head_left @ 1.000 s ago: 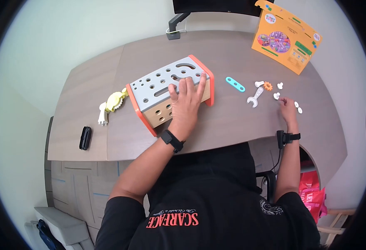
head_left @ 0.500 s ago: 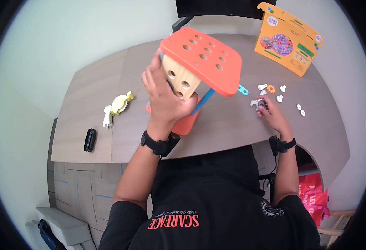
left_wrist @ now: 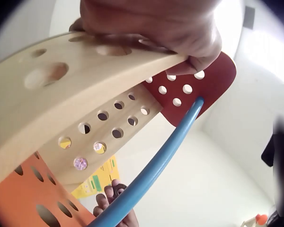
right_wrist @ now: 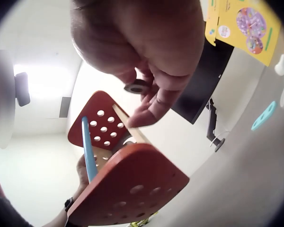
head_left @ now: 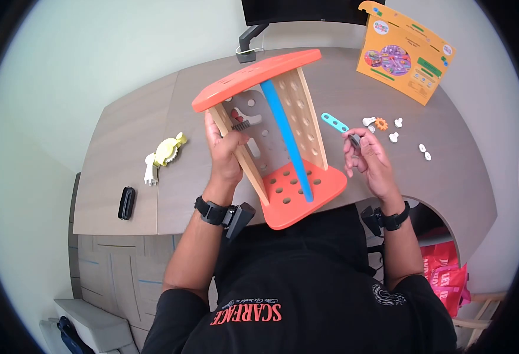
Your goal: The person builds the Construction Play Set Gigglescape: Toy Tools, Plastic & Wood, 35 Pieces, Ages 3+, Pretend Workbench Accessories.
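"Where's the toy bench?"

"The orange-and-wood toy bench with round holes [head_left: 253, 74] is held tilted above the near middle of the grey-brown wooden surface [head_left: 123, 135]. The left hand [head_left: 227, 156] grips one wooden side, thumb inside."

"And the right hand [head_left: 373, 168]?"

"Just right of the bench, pinching a small dark grey ringed piece [head_left: 355, 140] in its fingers."

"What lies on the surface?"

"On the left, a yellow-and-white plastic toy [head_left: 166, 151], with a black oblong case [head_left: 127, 203] nearer. On the right, a turquoise holed strip [head_left: 334, 123], an orange plastic gear [head_left: 381, 124] and small white plastic pieces [head_left: 398, 122]. A yellow-orange printed cardboard box [head_left: 404, 53] stands at the far right."

"The room?"

"A black monitor [head_left: 307, 10] at the far side, pale walls [head_left: 64, 76], a grey padded seat [head_left: 100, 324] at the near left, and a pink-red bag [head_left: 445, 274] at the near right."
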Demonstrator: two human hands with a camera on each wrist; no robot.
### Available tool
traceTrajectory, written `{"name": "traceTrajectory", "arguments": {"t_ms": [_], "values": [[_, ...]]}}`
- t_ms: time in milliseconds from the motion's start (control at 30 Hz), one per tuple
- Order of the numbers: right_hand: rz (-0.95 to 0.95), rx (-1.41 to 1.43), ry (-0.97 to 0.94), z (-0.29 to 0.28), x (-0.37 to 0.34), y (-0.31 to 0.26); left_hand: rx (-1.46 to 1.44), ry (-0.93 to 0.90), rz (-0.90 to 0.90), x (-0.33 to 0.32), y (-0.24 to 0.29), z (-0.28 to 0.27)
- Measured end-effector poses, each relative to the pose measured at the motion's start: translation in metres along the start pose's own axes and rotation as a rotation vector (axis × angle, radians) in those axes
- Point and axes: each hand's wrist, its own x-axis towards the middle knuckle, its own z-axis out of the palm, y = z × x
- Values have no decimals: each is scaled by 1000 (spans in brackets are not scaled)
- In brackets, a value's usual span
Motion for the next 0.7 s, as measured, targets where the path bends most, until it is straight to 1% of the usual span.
{"name": "traceTrajectory", "arguments": {"t_ms": [33, 133, 233, 333, 433, 533, 633, 700], "values": [[-9, 20, -22, 7, 2, -3, -35, -5, -44, 0, -2, -2], [-41, 38, -43, 29, 7, -13, -44, -48, -76, -1, -7, -4], [13, -37, -95, 45, 23, -17, -22, -79, -79, -3, -12, -8], [161, 30, -200, 62, 43, -11, -19, -145, -62, -2, -22, -19], [407, 156, -234, 83, 62, -10, -42, -147, -48, -5, -23, -15], [384, 58, -224, 94, 77, 9, -103, -147, -100, -10, -18, -10], [363, 14, -161, 108, 83, 10, -98, -153, -120, -8, -21, -17], [291, -9, -136, 114, 94, 26, -135, -149, -117, -8, -22, -14]]}}
